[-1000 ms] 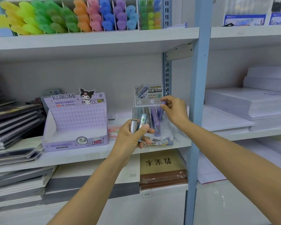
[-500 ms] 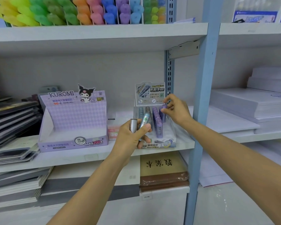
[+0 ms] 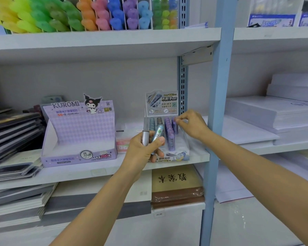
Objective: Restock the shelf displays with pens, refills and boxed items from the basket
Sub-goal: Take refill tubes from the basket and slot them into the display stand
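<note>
Up at the shelf [image 3: 78, 173], the left hand [image 3: 142, 150] grips two refill tubes [image 3: 158, 133] just before the display [image 3: 178, 155], while the right hand [image 3: 192, 125] pinches a purple tube [image 3: 174, 126] standing in its rightmost row.

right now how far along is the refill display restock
Done: purple tubes fill the right-hand rows of the display. In hand: the right hand pinches another purple tube at the far-right row; the left hand holds a silver tube and a teal tube. Left: those two, and the display's thinner left rows. The basket is out of view.
</note>
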{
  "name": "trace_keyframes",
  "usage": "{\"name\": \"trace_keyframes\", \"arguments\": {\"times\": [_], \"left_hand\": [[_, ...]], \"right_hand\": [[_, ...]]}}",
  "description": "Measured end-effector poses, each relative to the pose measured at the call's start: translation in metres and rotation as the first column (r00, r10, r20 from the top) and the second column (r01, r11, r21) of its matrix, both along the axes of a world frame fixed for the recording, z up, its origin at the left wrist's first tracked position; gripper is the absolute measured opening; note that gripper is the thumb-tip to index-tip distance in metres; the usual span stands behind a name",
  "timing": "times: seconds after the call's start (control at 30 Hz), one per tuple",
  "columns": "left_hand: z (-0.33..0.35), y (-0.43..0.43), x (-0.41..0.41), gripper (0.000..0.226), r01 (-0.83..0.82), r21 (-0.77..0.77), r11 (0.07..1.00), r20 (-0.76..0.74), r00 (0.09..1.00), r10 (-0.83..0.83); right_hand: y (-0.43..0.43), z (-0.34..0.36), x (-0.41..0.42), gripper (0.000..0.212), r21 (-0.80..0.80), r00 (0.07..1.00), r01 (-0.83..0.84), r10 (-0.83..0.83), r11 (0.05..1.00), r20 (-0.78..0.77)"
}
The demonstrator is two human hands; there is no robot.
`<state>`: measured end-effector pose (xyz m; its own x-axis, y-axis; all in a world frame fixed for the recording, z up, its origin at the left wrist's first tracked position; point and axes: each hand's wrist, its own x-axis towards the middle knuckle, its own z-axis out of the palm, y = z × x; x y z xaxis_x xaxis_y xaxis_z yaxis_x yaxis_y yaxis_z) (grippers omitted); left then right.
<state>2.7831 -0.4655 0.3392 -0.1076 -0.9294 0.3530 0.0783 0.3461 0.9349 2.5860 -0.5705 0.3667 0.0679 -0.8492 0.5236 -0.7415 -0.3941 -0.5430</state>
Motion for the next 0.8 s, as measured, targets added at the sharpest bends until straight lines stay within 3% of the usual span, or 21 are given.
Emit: {"name": "trace_keyframes", "arguments": {"times": [0.1,0.17,0.27,0.43,0.6,0.73,0.8], "left_hand": [[0.001,0.003,-0.001,0.017,0.005,0.005,1.0,-0.01,1.0,-0.005],[0.002,0.005,-0.002,0.018,0.004,0.006,1.0,-0.004,1.0,-0.004],[0.004,0.008,-0.003,0.019,-0.012,0.0,1.0,0.019,1.0,0.012],[0.007,0.014,-0.006,0.016,-0.023,-0.022,0.999,0.138,0.99,0.026],[0.006,0.021,-0.003,0.009,-0.021,-0.033,0.999,0.195,0.98,0.027],[0.008,0.025,0.0,0.009,-0.001,-0.023,1.0,0.221,0.975,0.006],[0.008,0.027,0.004,0.01,-0.001,-0.001,1.0,0.218,0.976,0.002]], "right_hand": [[0.011,0.004,0.0,0.031,0.079,0.998,-0.023,0.028,0.997,-0.053],[0.027,0.01,0.003,0.031,-0.069,0.998,-0.059,0.059,0.996,0.009],[0.061,0.023,0.017,0.024,-0.214,0.934,-0.238,0.284,0.947,0.218],[0.089,0.028,0.038,0.02,0.028,0.859,-0.511,0.509,0.859,0.062],[0.092,0.022,0.037,0.015,0.092,0.781,-0.618,0.594,0.781,0.193],[0.092,0.02,0.038,0.013,0.093,0.79,-0.612,0.601,0.785,0.119],[0.091,0.022,0.036,0.013,0.061,0.779,-0.617,0.597,0.785,0.193]]}}
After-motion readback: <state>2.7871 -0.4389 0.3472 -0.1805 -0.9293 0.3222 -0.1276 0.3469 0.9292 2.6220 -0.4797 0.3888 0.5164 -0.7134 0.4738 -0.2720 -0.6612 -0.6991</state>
